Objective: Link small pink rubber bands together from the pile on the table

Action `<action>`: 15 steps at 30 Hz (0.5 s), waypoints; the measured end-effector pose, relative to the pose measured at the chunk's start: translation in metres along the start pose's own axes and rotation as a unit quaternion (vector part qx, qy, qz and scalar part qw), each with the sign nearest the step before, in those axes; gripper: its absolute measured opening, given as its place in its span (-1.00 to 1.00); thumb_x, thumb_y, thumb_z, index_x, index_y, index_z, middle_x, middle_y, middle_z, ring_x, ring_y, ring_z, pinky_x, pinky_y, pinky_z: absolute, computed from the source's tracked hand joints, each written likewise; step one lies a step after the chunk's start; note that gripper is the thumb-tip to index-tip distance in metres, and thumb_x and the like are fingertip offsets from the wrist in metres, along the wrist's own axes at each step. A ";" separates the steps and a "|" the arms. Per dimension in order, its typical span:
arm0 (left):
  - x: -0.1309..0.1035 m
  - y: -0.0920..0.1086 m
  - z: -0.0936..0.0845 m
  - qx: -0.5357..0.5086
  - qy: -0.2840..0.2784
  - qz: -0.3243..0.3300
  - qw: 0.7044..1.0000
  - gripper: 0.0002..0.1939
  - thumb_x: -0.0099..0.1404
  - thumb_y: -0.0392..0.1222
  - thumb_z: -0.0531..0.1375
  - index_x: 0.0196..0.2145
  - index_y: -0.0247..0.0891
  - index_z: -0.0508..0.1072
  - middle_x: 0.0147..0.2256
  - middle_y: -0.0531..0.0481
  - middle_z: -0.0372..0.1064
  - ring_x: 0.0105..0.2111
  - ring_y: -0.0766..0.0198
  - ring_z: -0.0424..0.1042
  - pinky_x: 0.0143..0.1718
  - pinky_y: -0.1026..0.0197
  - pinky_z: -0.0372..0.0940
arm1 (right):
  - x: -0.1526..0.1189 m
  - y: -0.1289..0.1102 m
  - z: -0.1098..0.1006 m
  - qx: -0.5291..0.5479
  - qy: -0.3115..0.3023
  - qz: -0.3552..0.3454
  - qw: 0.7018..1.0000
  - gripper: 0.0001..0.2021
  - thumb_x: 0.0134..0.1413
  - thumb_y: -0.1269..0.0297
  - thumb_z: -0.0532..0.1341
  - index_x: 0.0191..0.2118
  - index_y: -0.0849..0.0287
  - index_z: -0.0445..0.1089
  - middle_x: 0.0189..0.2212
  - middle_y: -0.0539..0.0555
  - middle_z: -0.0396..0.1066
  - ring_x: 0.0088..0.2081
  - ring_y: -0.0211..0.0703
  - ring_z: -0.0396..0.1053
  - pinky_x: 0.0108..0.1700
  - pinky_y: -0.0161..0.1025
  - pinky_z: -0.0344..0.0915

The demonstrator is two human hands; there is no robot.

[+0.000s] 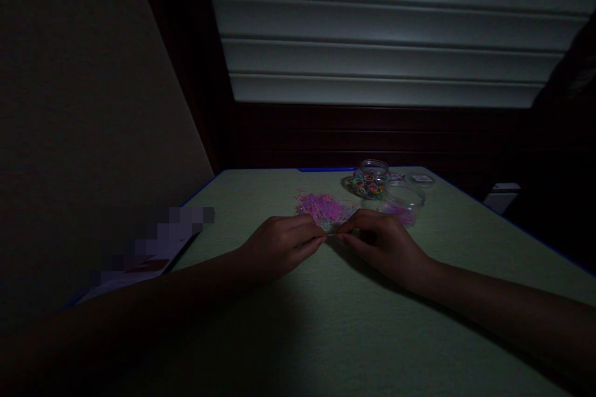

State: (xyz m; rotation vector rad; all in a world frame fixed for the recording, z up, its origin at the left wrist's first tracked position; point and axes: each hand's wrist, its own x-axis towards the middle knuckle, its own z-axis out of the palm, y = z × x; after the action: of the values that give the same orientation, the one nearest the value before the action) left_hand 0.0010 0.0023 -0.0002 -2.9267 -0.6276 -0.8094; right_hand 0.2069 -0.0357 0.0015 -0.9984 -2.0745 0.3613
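Your left hand (pixel 282 239) and right hand (pixel 388 245) are both pinching 1 thin, pale strand (pixel 331 235), which is spanning the small gap between your fingertips over the table (pixel 298 335). It is probably feeling very light, soft and perhaps stretchy, so fingertip holds near its 2 ends are likely suiting it; hard tugging is risking a snap. Just beyond, a pinkish heap (pixel 321 206) is lying loose; farther right, 1 clear tub (pixel 410 196) and 1 jar (pixel 371 181) are standing.

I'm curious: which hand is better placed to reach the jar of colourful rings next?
Probably the right hand, nearer the jar than the left hand; both seem to pinch a thin strand.
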 end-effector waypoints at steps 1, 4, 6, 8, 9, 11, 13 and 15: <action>0.000 0.000 0.000 -0.002 -0.001 0.002 1.000 -0.81 0.26 -0.25 -0.01 -0.26 -0.31 0.37 -0.37 -0.03 0.32 -0.36 0.37 0.30 -0.35 0.33 0.20 | 0.000 0.000 0.000 -0.001 -0.002 -0.001 1.000 -0.89 0.00 0.35 0.13 -0.36 0.18 0.40 -0.43 0.02 0.37 -0.39 -0.28 0.29 -0.33 -0.31 0.19; 0.000 0.000 -0.001 -0.006 -0.007 0.004 1.000 -0.81 0.26 -0.25 -0.01 -0.26 -0.31 0.37 -0.38 -0.03 0.32 -0.36 0.37 0.30 -0.35 0.34 0.20 | -0.001 -0.001 -0.001 -0.003 -0.010 -0.004 1.000 -0.89 0.00 0.36 0.13 -0.36 0.17 0.40 -0.44 0.01 0.37 -0.39 -0.28 0.29 -0.33 -0.32 0.18; 0.000 0.000 -0.001 -0.004 -0.014 -0.001 1.000 -0.81 0.26 -0.25 -0.01 -0.26 -0.31 0.37 -0.38 -0.03 0.32 -0.37 0.37 0.30 -0.36 0.34 0.20 | -0.001 -0.002 -0.001 -0.006 -0.014 -0.009 1.000 -0.89 -0.01 0.37 0.13 -0.36 0.18 0.40 -0.44 0.01 0.38 -0.39 -0.29 0.29 -0.32 -0.31 0.18; 0.000 0.000 -0.001 -0.005 -0.014 -0.001 1.000 -0.81 0.26 -0.25 -0.01 -0.27 -0.31 0.37 -0.37 -0.03 0.32 -0.37 0.37 0.30 -0.35 0.34 0.20 | -0.001 -0.002 -0.001 -0.004 -0.013 -0.013 1.000 -0.89 -0.01 0.38 0.13 -0.37 0.18 0.40 -0.45 0.01 0.38 -0.39 -0.29 0.29 -0.31 -0.32 0.18; 0.000 0.000 -0.001 -0.006 -0.013 -0.001 1.000 -0.81 0.26 -0.25 0.00 -0.26 -0.31 0.37 -0.37 -0.03 0.32 -0.36 0.36 0.30 -0.35 0.34 0.20 | -0.001 -0.002 -0.001 -0.002 -0.013 -0.013 1.000 -0.89 -0.02 0.37 0.13 -0.37 0.18 0.40 -0.45 0.01 0.38 -0.39 -0.29 0.29 -0.31 -0.32 0.18; 0.000 0.000 -0.001 -0.009 -0.010 -0.001 1.000 -0.81 0.25 -0.25 0.00 -0.26 -0.31 0.37 -0.37 -0.03 0.32 -0.36 0.36 0.30 -0.34 0.34 0.20 | 0.000 -0.002 -0.001 0.003 -0.011 -0.012 1.000 -0.89 -0.01 0.36 0.13 -0.37 0.18 0.40 -0.45 0.01 0.38 -0.39 -0.29 0.29 -0.32 -0.32 0.18; 0.000 0.000 -0.001 -0.008 -0.011 -0.004 1.000 -0.81 0.26 -0.25 0.00 -0.26 -0.31 0.37 -0.37 -0.04 0.31 -0.36 0.36 0.29 -0.34 0.33 0.20 | 0.000 -0.002 -0.001 0.005 -0.010 -0.010 1.000 -0.89 -0.01 0.36 0.13 -0.36 0.18 0.41 -0.45 0.01 0.38 -0.39 -0.29 0.29 -0.32 -0.32 0.19; 0.000 -0.001 0.000 -0.004 -0.014 -0.007 1.000 -0.81 0.26 -0.24 -0.01 -0.25 -0.31 0.36 -0.37 -0.04 0.31 -0.36 0.36 0.29 -0.35 0.33 0.20 | 0.000 -0.002 -0.001 0.005 -0.007 -0.008 1.000 -0.88 -0.01 0.34 0.14 -0.37 0.18 0.41 -0.45 0.02 0.39 -0.40 -0.28 0.30 -0.33 -0.32 0.19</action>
State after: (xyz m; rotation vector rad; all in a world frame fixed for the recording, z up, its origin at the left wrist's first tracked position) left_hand 0.0004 0.0027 -0.0002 -2.9489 -0.6501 -0.7768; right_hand 0.2063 -0.0371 0.0029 -0.9751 -2.0916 0.3705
